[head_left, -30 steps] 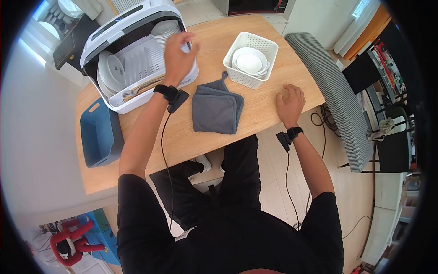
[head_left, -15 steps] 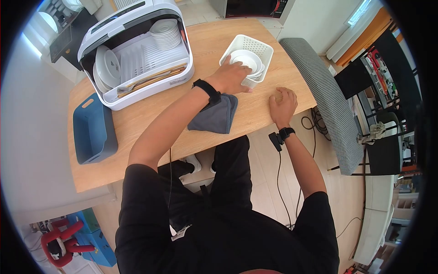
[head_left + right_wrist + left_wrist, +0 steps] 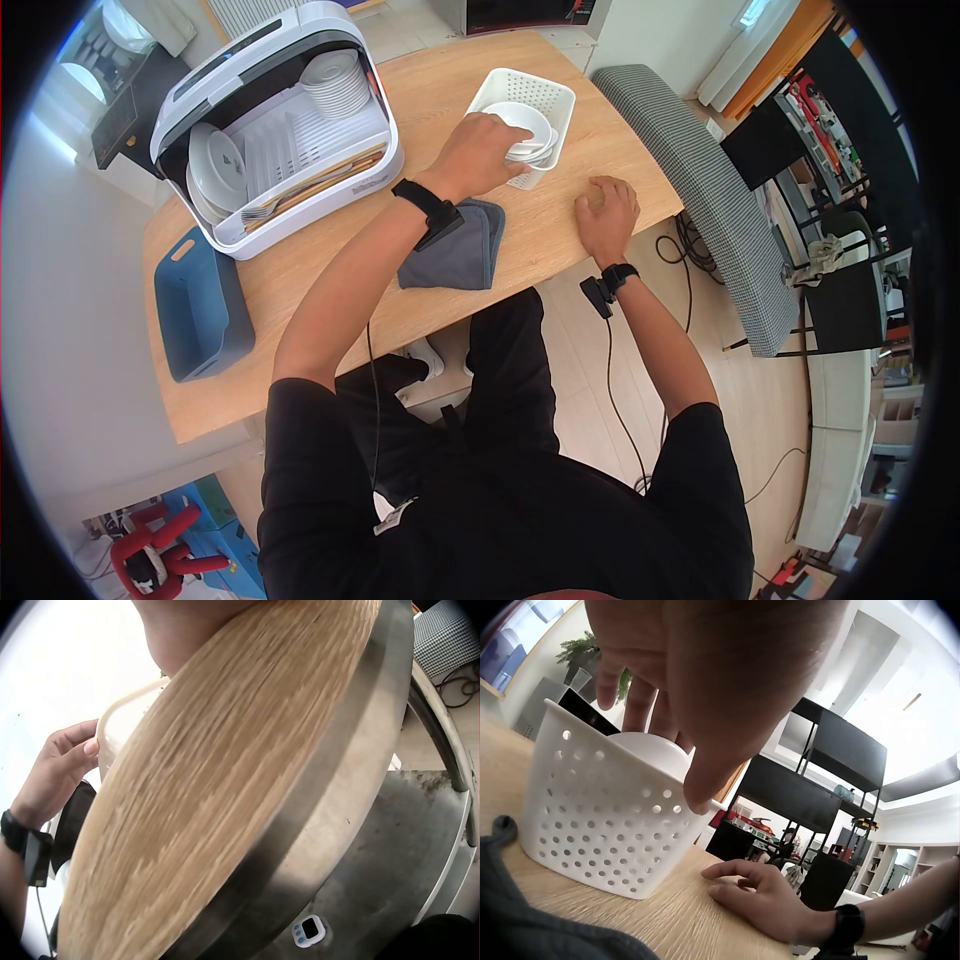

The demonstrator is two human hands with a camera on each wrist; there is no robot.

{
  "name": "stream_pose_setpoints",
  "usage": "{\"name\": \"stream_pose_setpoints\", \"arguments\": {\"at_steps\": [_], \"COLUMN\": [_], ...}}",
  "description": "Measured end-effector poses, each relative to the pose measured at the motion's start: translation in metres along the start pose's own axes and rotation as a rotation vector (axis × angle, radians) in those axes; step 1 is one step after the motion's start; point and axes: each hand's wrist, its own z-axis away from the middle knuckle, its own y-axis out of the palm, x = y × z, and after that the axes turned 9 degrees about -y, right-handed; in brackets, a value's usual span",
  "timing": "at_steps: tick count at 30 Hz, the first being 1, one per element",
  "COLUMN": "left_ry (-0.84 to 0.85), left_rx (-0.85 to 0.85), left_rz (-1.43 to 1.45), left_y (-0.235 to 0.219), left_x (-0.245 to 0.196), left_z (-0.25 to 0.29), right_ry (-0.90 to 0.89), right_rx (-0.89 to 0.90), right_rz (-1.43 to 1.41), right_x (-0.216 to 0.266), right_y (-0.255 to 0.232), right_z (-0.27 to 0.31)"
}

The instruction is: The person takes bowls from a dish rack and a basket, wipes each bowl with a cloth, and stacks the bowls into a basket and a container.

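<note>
In the head view my left hand (image 3: 478, 155) is over a white perforated basket (image 3: 553, 97) with nested white bowls (image 3: 520, 122) in it. Its fingers reach past the near rim to the bowls. From the left wrist, these fingers (image 3: 640, 701) point down behind the rim of a bowl (image 3: 649, 748), with the thumb on the near side by the basket's corner. My right hand (image 3: 608, 218) rests on the table near its right edge, fingers loosely curled and holding nothing. A folded grey cloth (image 3: 460, 255) lies below my left wrist, partly covered by it.
On the left of the wooden table (image 3: 440, 80) stands a white dish cabinet (image 3: 375, 170), lid raised, with plates (image 3: 212, 165), stacked small dishes (image 3: 335, 82) and cutlery (image 3: 315, 187). A blue bin (image 3: 200, 310) is before it. A checked bench (image 3: 690, 180) stands beyond the right edge.
My left hand has moved from the dish cabinet rightward to the basket, and its fingers now reach in at the bowls. My right hand stays on the table.
</note>
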Motion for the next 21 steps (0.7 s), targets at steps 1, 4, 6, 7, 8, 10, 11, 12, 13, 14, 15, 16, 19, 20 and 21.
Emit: {"name": "stream_pose_setpoints", "arguments": {"at_steps": [1, 4, 6, 7, 8, 10, 11, 12, 13, 14, 15, 16, 19, 20, 21], "left_ry": [0.004, 0.034, -0.070, -0.179, -0.185, -0.408, -0.463, -0.468, -0.537, -0.609, -0.642, -0.661, -0.534, -0.548, -0.436], "left_rx": [-0.032, -0.071, -0.061, -0.052, -0.048, -0.026, -0.038, -0.036, -0.038, -0.043, -0.039, -0.042, -0.161, -0.156, -0.277], "left_rz": [0.022, 0.155, 0.312, 0.469, 0.466, 1.049, 1.105, 1.102, 1.203, 1.302, 1.356, 1.351, 0.848, 0.842, 0.525], "left_y": [-0.001, -0.004, -0.006, -0.011, -0.016, -0.029, -0.041, -0.043, -0.045, -0.048, -0.049, -0.053, -0.058, -0.060, -0.063], "left_x": [0.001, 0.009, 0.009, 0.006, 0.005, 0.002, 0.000, 0.006, 0.012, 0.019, 0.025, 0.026, 0.033, 0.032, 0.029], "left_z": [0.000, -0.004, -0.005, -0.003, 0.000, 0.008, 0.017, 0.023, 0.029, 0.036, 0.046, 0.059, 0.099, 0.116, 0.134], "right_ry": [-0.002, -0.002, -0.005, -0.010, -0.007, -0.026, -0.022, 0.016, 0.054, 0.057, 0.043, 0.029, -0.068, -0.062, -0.060], "right_rx": [-0.002, -0.013, -0.018, -0.020, -0.015, -0.035, -0.031, 0.005, 0.043, 0.048, 0.047, 0.051, -0.049, -0.038, -0.033], "right_rz": [-0.004, -0.002, 0.006, 0.013, 0.008, 0.013, 0.009, 0.019, 0.027, 0.018, 0.030, 0.040, 0.036, 0.026, 0.035], "right_x": [0.000, -0.001, -0.001, -0.001, 0.000, 0.000, -0.001, -0.002, -0.002, -0.002, -0.002, -0.001, -0.007, -0.009, -0.009], "right_y": [0.000, 0.001, 0.001, 0.001, 0.002, 0.000, 0.000, 0.000, 0.000, 0.000, -0.001, -0.002, 0.004, 0.005, 0.005], "right_z": [0.000, 0.000, -0.001, 0.000, 0.000, -0.001, 0.000, 0.000, -0.001, -0.002, -0.003, -0.002, 0.000, 0.000, 0.000]}}
